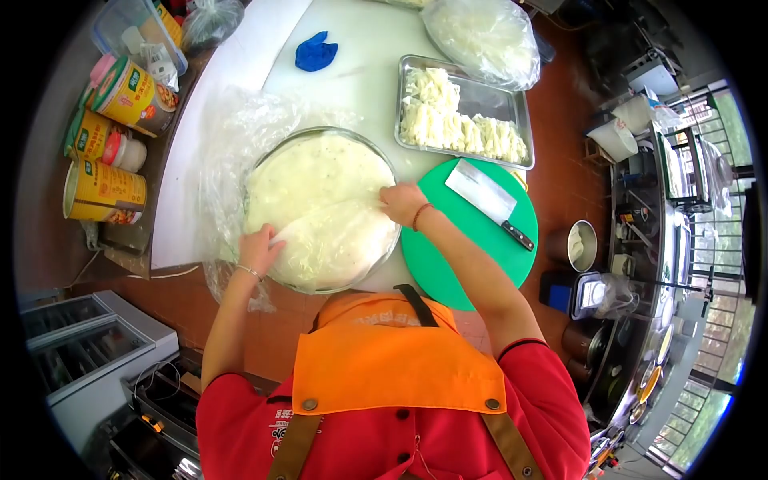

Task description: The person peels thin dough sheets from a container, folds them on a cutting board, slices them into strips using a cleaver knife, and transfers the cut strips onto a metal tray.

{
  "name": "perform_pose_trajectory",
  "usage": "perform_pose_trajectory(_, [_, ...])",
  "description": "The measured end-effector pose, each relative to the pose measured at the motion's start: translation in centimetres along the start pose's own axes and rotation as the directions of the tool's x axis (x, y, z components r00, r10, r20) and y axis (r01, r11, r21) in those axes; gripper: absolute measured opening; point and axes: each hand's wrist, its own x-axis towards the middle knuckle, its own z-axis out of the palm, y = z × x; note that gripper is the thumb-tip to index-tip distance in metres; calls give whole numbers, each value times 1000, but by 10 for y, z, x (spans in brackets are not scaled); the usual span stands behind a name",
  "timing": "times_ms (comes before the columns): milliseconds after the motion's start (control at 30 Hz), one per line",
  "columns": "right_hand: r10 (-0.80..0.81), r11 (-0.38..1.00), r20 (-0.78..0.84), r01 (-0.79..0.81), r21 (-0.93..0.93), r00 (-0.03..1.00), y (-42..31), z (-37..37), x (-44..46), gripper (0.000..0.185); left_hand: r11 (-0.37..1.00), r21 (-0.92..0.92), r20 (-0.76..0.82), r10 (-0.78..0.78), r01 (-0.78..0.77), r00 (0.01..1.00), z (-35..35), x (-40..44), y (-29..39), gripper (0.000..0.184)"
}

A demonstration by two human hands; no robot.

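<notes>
A clear sheet (224,156) blurs into the pale dough (320,172), so where film ends and dough begins near the person is hard to make out; the green board (444,248) is partly hidden by the right forearm. Fingers of the left hand (260,251) and right hand (402,205) are curled in, pinching a thin pale edge, film or dough, I cannot tell which. The dough fills a round pan (370,143) on the counter (348,92); round, without a long axis, it has a crease slanting up from left hand to right.
</notes>
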Motion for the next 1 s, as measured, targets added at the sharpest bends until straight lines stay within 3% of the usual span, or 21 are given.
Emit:
perform_pose_trajectory(33, [-46,999,46,44,25,998,3,7,2,24,999,5,43,-38,38,998,-1,-3,2,18])
perform_pose_trajectory(67, [-92,995,91,87,53,992,5,12,4,28,997,-46,-23,53,-54,998,1,-6,2,18])
perform_pose_trajectory(133, [-282,891,-92,297,345,955,4,30,-7,31,960,-127,-164,226,-248,960,3,-10,4,18])
perform_pose_trajectory(167, [-348,789,-202,403,464,915,3,39,-14,33,951,-213,-151,196,-225,969,3,-12,7,18])
perform_pose_trajectory(233, [-404,592,22,243,769,915,-14,15,-34,32,910,-379,-113,135,-168,984,-12,-17,31,18])
perform_pose_trajectory(267, [-454,472,122,122,873,883,-25,-2,-46,31,879,-465,-21,107,-105,994,-25,-19,44,19])
perform_pose_trajectory(333, [-428,314,142,0,949,892,-41,-30,-76,24,795,-605,168,74,43,983,-55,-24,72,20])
perform_pose_trajectory(367, [-416,229,154,-60,972,896,-41,-36,-89,20,787,-615,192,100,41,976,-67,-26,84,21])
perform_pose_trajectory(467, [-466,143,-51,132,981,883,-17,-29,-116,19,740,-672,212,190,2,959,-91,-29,110,22])
perform_pose_trajectory(533, [-288,4,-85,90,996,954,-2,-38,-156,21,670,-740,163,267,-62,950,-99,-26,121,22])
perform_pose_trajectory(600, [-174,-112,-261,244,963,950,28,-37,-188,19,681,-722,112,290,-122,950,-105,-17,134,21])
perform_pose_trajectory(667, [44,-90,-335,338,937,941,59,-37,-222,16,656,-730,61,343,-193,937,-104,-4,154,19])
perform_pose_trajectory(733, [292,180,-393,354,918,872,71,-55,-253,13,591,-759,2,422,-273,907,-98,14,185,17])
perform_pose_trajectory(767, [357,189,-381,333,924,853,73,-65,-268,11,606,-726,-21,454,-325,891,-91,23,196,16])
perform_pose_trajectory(933, [505,418,-411,202,886,759,99,-66,-323,6,582,-547,-136,647,-602,750,-22,56,235,15])
perform_pose_trajectory(1000, [582,411,-351,107,905,733,111,-48,-337,4,565,-531,-111,693,-632,713,8,56,243,16])
